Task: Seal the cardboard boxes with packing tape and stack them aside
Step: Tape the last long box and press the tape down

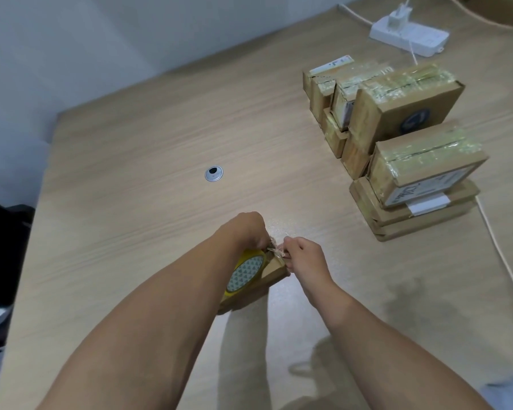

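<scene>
Just below the centre of the frame, the two hands meet over a small cardboard box (pixel 272 276) lying on the tabletop (pixel 131 173); the left hand (pixel 246 229) curls round the top of a yellow packing tape roll (pixel 245 273) standing on edge against the box; the right hand (pixel 307 255) pinches a strip of clear tape (pixel 274 249) at the box's far corner; at right, taped boxes (pixel 397 128) sit stacked; a white power strip (pixel 409 37) lies at the upper right; a round grommet (pixel 214 174) sits mid-table.

Yellow tape roll (pixel 245 272) with triangle-patterned core; brown cardboard boxes (pixel 409 113); pale wood-grain table (pixel 131 187); white power strip (pixel 409 37).
</scene>
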Demonstrator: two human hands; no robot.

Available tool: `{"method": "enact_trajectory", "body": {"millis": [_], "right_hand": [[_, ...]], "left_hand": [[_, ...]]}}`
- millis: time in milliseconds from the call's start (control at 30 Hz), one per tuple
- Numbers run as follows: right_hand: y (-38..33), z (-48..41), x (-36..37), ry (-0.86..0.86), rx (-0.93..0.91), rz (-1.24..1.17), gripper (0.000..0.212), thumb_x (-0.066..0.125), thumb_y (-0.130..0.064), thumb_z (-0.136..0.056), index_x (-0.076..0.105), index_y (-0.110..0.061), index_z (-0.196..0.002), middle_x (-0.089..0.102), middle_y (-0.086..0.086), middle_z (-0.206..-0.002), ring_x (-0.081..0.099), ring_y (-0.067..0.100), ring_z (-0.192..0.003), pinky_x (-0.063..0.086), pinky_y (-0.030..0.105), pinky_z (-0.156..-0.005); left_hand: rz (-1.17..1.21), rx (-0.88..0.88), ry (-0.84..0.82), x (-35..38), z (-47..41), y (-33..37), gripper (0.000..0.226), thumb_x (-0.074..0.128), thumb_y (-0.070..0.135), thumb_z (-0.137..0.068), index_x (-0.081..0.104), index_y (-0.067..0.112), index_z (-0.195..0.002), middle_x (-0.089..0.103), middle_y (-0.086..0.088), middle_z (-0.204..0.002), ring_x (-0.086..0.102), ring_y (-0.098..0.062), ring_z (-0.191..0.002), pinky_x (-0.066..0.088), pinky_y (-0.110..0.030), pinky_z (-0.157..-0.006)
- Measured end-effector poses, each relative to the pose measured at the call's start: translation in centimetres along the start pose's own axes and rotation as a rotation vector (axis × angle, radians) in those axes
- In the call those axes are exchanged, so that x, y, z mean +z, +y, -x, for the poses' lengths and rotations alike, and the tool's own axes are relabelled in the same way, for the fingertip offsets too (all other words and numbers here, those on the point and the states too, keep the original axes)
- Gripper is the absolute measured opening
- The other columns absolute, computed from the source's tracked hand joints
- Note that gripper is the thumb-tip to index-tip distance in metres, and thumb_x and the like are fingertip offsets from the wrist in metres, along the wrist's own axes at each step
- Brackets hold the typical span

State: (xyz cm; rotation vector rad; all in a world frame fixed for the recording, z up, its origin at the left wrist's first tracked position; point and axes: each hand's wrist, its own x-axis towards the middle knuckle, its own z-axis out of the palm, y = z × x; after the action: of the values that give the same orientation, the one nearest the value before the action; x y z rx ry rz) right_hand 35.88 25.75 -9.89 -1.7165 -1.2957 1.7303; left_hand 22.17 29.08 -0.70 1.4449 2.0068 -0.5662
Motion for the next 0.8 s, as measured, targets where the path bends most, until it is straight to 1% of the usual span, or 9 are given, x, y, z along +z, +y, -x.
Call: {"method": "enact_trajectory", "body": {"millis": [100, 167, 233, 367, 467, 567, 667, 733, 800], "right_hand": [[0.0, 0.0, 0.2, 0.038, 0.015, 0.052, 0.045, 0.044, -0.062, -0.074, 0.065, -0.023, -0.078, 0.070, 0.002, -0.077, 0.068, 0.033, -0.085, 0.056, 0.056, -0.080], [0.0, 0.3, 0.4, 0.080, 0.036, 0.096, 0.044, 0.048, -0.058, -0.083, 0.062, -0.017, -0.075, 0.069, 0.002, -0.076, 0.067, 0.031, -0.083, 0.057, 0.054, -0.082], [0.2, 0.4, 0.6, 0.108, 0.049, 0.179, 0.039, 0.055, -0.053, -0.093, 0.058, -0.017, -0.079, 0.065, 0.002, -0.079, 0.064, 0.027, -0.081, 0.056, 0.049, -0.082], [0.2, 0.1, 0.7, 0.241, -0.051, 0.311, 0.034, 0.067, -0.050, -0.090, 0.045, -0.024, -0.091, 0.047, -0.008, -0.093, 0.056, 0.022, -0.091, 0.053, 0.041, -0.079], [0.2, -0.3, 0.6, 0.264, -0.074, 0.276, 0.031, 0.068, -0.046, -0.091, 0.042, -0.029, -0.091, 0.043, -0.006, -0.101, 0.055, 0.024, -0.096, 0.054, 0.041, -0.081], [0.2, -0.5, 0.4, 0.261, -0.029, 0.252, 0.022, 0.066, -0.039, -0.095, 0.047, -0.029, -0.095, 0.047, -0.002, -0.109, 0.057, 0.023, -0.094, 0.054, 0.037, -0.080], [0.3, -0.2, 0.0, 0.289, 0.008, 0.240, 0.010, 0.061, -0.026, -0.098, 0.052, -0.026, -0.097, 0.051, 0.002, -0.114, 0.057, 0.022, -0.091, 0.051, 0.034, -0.077], [0.1, 0.1, -0.4, 0.316, -0.096, 0.201, 0.007, 0.058, -0.025, -0.097, 0.053, -0.031, -0.097, 0.051, -0.007, -0.111, 0.058, 0.020, -0.096, 0.054, 0.038, -0.082], [-0.9, 0.3, -0.1, 0.240, -0.277, 0.157, 0.010, 0.054, -0.030, -0.096, 0.057, -0.039, -0.099, 0.049, -0.020, -0.109, 0.058, 0.013, -0.105, 0.052, 0.038, -0.087]], "left_hand": [[0.022, -0.015, 0.020, 0.2, 0.0, 0.0, 0.015, 0.065, 0.022, -0.090, 0.067, 0.008, -0.094, 0.062, -0.007, -0.086, 0.057, -0.025, -0.078, 0.047, -0.032, -0.068], [0.032, -0.026, 0.028, 0.3, 0.0, 0.0, 0.015, 0.066, 0.022, -0.090, 0.064, 0.008, -0.089, 0.057, -0.006, -0.077, 0.056, -0.024, -0.076, 0.047, -0.032, -0.067], [0.028, -0.032, 0.030, 0.3, 0.0, 0.1, 0.019, 0.068, 0.022, -0.090, 0.060, 0.008, -0.080, 0.053, -0.005, -0.072, 0.056, -0.022, -0.071, 0.047, -0.031, -0.067], [0.005, -0.037, 0.049, 0.5, 0.0, 0.4, 0.030, 0.068, 0.022, -0.090, 0.050, 0.012, -0.068, 0.051, -0.004, -0.071, 0.050, -0.018, -0.062, 0.045, -0.030, -0.064], [0.000, -0.029, 0.058, 0.6, 0.1, 0.4, 0.030, 0.068, 0.022, -0.089, 0.049, 0.012, -0.068, 0.051, -0.004, -0.072, 0.053, -0.020, -0.067, 0.045, -0.030, -0.064], [0.022, -0.009, 0.074, 0.7, 0.3, 0.4, 0.026, 0.066, 0.020, -0.088, 0.050, 0.012, -0.069, 0.052, -0.005, -0.073, 0.051, -0.018, -0.064, 0.042, -0.030, -0.058], [0.056, -0.002, 0.101, 1.0, 0.6, 0.2, 0.016, 0.065, 0.020, -0.088, 0.053, 0.011, -0.083, 0.051, -0.004, -0.079, 0.055, -0.024, -0.076, 0.044, -0.031, -0.063], [0.065, 0.005, 0.125, 1.2, 0.8, 0.3, 0.013, 0.064, 0.019, -0.089, 0.052, 0.012, -0.092, 0.047, -0.004, -0.082, 0.054, -0.026, -0.082, 0.044, -0.032, -0.067], [0.053, 0.013, 0.151, 1.2, 1.1, 0.4, 0.012, 0.062, 0.017, -0.091, 0.052, 0.014, -0.098, 0.050, -0.006, -0.090, 0.054, -0.027, -0.085, 0.043, -0.033, -0.069]]}}
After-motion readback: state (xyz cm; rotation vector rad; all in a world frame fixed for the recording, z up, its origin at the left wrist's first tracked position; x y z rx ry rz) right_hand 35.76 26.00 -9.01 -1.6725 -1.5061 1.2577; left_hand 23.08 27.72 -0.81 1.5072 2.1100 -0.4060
